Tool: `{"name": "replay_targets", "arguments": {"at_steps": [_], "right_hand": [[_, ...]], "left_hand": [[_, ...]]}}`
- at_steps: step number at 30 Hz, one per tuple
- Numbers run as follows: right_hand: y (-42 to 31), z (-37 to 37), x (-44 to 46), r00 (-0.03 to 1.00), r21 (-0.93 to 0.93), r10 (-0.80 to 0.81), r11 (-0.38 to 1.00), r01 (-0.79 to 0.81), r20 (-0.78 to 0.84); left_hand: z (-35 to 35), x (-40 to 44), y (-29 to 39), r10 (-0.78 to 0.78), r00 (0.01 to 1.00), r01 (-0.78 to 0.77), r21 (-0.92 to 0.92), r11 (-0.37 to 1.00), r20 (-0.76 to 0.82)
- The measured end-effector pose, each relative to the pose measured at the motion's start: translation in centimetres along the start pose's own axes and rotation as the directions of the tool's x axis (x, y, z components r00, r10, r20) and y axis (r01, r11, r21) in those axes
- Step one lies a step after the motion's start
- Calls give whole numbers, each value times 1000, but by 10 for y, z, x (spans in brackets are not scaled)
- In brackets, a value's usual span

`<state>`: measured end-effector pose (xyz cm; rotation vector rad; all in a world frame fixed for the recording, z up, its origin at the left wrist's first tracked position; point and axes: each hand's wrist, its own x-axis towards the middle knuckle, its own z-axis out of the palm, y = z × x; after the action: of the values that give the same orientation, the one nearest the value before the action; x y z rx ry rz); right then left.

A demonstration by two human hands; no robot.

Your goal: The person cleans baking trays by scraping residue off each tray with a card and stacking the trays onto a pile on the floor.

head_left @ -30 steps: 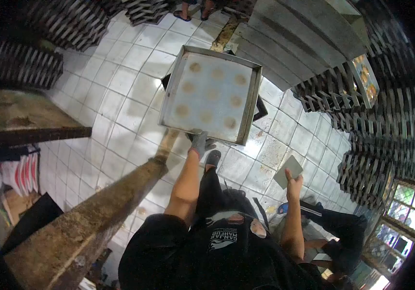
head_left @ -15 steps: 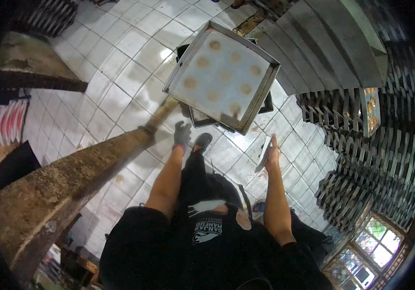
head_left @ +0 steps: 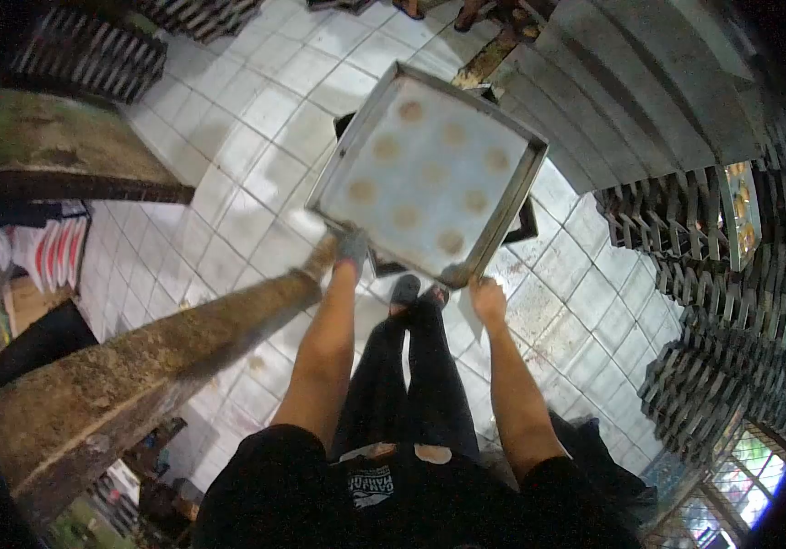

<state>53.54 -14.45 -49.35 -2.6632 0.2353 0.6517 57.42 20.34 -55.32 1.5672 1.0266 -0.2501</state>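
Note:
A square metal baking tray (head_left: 425,169) with several round brown marks lies tilted on top of other dark trays (head_left: 523,222). My left hand (head_left: 351,249), in a grey glove, is at the tray's near left rim, its fingers seemingly closed over the edge. Bare and curled, my right hand (head_left: 488,300) is beside the tray's near corner. The flat grey scraper it held a moment ago is mostly hidden now; a dark shape at the corner is too blurred to make out.
A worn post (head_left: 164,357) slants along my left side. Stacked metal trays (head_left: 722,366) rise on the right, near a tray of baked goods (head_left: 739,206). Large grey sheets (head_left: 631,91) stand at the upper right. Another person's feet (head_left: 466,14) show at the top.
My left hand has reached forward onto the tray's rim. My right hand has moved left to the tray's near corner, and the scraper has turned mostly out of sight.

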Motion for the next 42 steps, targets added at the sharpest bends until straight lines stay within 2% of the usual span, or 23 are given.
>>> {"name": "replay_targets", "arguments": {"at_steps": [1,5,9,11,12,15,17,18,19,21,22,24,25,26,28,32,35,36,38,39,40,41,42], "right_hand": [[-2,0,-4,991,54,100,993,-105,85],[9,15,-7,995,107,101,989,-101,3],[-5,-18,-5,994,192,41,980,-60,103],[-5,-26,-8,993,271,12,962,-43,115],[-8,-31,-11,999,295,-16,955,2,45],[-5,-35,0,995,356,-2,934,-33,99],[-2,-28,13,996,412,-78,910,49,54],[3,-17,24,994,470,-93,881,54,60],[11,-9,31,992,520,-103,853,50,73],[17,-1,43,985,405,-114,913,52,130],[19,1,47,985,326,-91,945,39,144],[18,3,49,982,271,-82,962,34,169],[18,5,51,985,254,-58,967,15,162],[16,3,52,988,114,15,993,-32,151],[28,14,52,997,203,-18,979,3,71],[11,-4,48,985,180,39,981,-69,165],[3,0,49,987,224,64,970,-96,146],[-2,-5,46,991,120,-76,991,63,111],[9,1,52,992,126,-61,991,47,111],[20,2,53,991,120,-47,992,32,122],[25,0,52,990,-21,-112,993,115,89],[32,1,51,991,-10,-110,994,111,74],[37,7,53,992,22,-105,994,104,66]], "left_hand": [[-3,-4,3,-8,1000,7,-5,1000,-8],[-2,-21,16,-98,995,98,-109,989,4],[-7,13,-7,-140,990,140,42,989,4],[-20,-25,-4,112,975,-60,-257,965,192],[-28,-29,-3,32,942,69,-287,955,333],[-36,-64,-3,121,923,-4,-307,952,365],[-27,-66,-14,171,905,-50,-301,952,390],[-33,-81,10,331,871,-182,-386,904,363],[-33,-65,-7,335,849,-197,-345,918,409],[-42,-67,1,330,905,-261,-262,929,269],[-38,-66,2,322,936,-252,-368,895,141],[3,-33,-40,357,919,-384,-183,905,-166],[-9,-41,-8,305,938,-337,-220,915,-165],[15,-26,-22,356,902,-390,-107,914,-245],[45,-5,-57,385,867,-409,-10,912,-317],[2,-29,-14,211,958,-263,-307,915,-192],[-25,-29,-5,290,930,-350,-299,888,-225],[-25,-22,-12,246,938,-322,-352,879,-244],[-36,-7,-11,217,942,-308,-399,864,-255],[-45,5,-6,144,947,-287,-560,777,-286],[-53,18,0,67,952,-267,-701,661,-299],[-60,26,7,-11,956,-245,-818,520,-294],[-66,30,13,-21,978,-171,-854,491,-209]]}}
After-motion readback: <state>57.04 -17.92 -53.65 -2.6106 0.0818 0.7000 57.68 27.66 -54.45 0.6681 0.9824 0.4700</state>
